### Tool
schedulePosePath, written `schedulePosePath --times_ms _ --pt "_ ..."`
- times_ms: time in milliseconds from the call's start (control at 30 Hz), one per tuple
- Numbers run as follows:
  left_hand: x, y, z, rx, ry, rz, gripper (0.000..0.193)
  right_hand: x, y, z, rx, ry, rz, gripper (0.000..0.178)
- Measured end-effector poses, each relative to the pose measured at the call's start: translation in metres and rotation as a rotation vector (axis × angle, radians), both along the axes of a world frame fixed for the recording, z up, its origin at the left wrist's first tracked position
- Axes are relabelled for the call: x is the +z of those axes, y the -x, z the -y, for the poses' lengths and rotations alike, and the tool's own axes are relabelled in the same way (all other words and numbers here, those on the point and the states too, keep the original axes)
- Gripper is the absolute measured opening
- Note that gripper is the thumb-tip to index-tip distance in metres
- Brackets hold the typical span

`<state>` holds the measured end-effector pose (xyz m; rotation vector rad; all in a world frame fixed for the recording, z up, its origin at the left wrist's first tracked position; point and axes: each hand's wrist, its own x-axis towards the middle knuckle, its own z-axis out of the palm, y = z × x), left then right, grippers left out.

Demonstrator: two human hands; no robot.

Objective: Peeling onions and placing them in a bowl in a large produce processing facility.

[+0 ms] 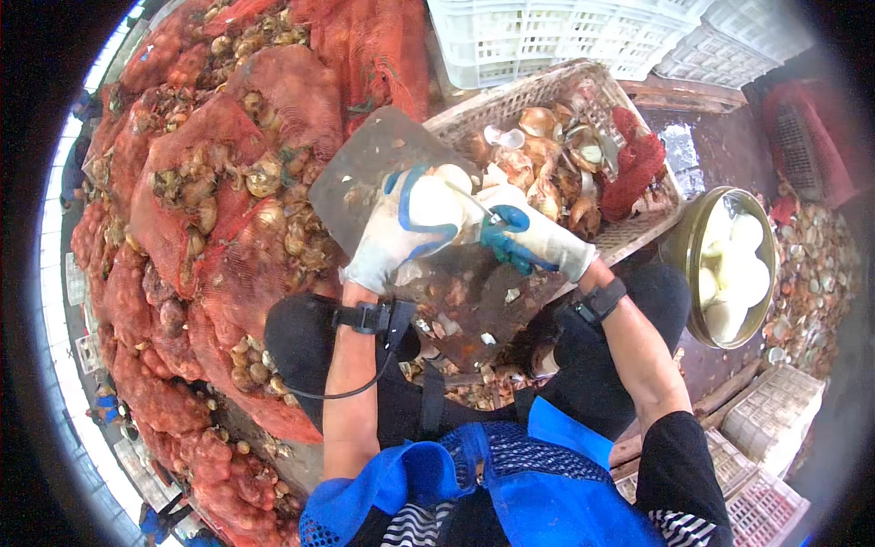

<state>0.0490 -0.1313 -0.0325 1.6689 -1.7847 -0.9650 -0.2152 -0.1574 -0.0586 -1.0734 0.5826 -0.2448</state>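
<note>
My left hand, in a white glove with blue patches, is closed around a peeled white onion. In my right hand, gloved in white and blue-green, is a small knife, its thin blade against the side of the onion. The fingers hide most of the handle. Both hands are over the near corner of a grey board beside a plastic crate. Unpeeled onions and loose skins lie in the crate, along with a bunched red mesh bag.
Red mesh sacks of onions are heaped on the left. To my right stands a round metal pail with several peeled onions. White crates are stacked at the back, more crates at the near right. Onion scraps cover the right-hand floor.
</note>
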Motion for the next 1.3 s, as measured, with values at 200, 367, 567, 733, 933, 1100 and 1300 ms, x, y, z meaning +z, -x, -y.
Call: schedulePosePath --times_ms 200,367,567,733,933,1100,1300 --pt "0.059 0.003 0.000 -0.026 -0.141 -0.195 0.091 0.005 -0.026 0.002 -0.217 0.644 -0.010 0.024" --pt "0.009 -0.009 -0.008 -0.073 -0.018 -0.089 0.091 0.003 -0.005 -0.016 -0.145 0.594 -0.023 0.037" --pt "0.020 -0.011 -0.010 -0.096 -0.041 -0.059 0.095 -0.006 -0.005 -0.005 -0.160 0.199 -0.278 0.034" --pt "-0.007 -0.019 -0.011 -0.100 0.091 0.024 0.109 0.005 -0.014 0.000 -0.156 -0.021 -0.166 0.017" --pt "0.010 -0.007 -0.007 -0.132 0.077 0.142 0.110 0.003 -0.011 0.006 -0.188 -0.069 -0.140 0.028" --pt "0.008 0.004 -0.016 -0.107 0.060 0.179 0.108 -0.004 -0.006 0.006 -0.148 -0.146 -0.171 0.041" --pt "0.003 0.003 -0.031 -0.089 0.134 0.181 0.101 0.009 -0.006 0.001 -0.141 -0.184 -0.183 0.038"
